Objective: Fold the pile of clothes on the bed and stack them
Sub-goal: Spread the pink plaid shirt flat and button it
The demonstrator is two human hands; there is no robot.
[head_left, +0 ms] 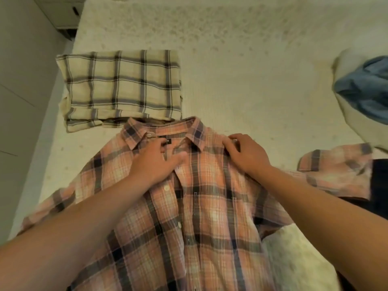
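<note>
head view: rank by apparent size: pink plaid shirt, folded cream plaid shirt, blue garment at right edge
1. pink plaid shirt, though nearest the camera and cropped.
2. folded cream plaid shirt.
3. blue garment, cut off by the frame edge, so full size unsure.

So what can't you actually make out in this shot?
Head view only:
- Pink plaid shirt: hem cut off by bottom edge.
- Blue garment: blurred, cut off by right edge; type unclear.
- Left hand: fingertips tucked into the collar opening, grip unclear.
- Cream plaid stack: piece count unclear.
</note>
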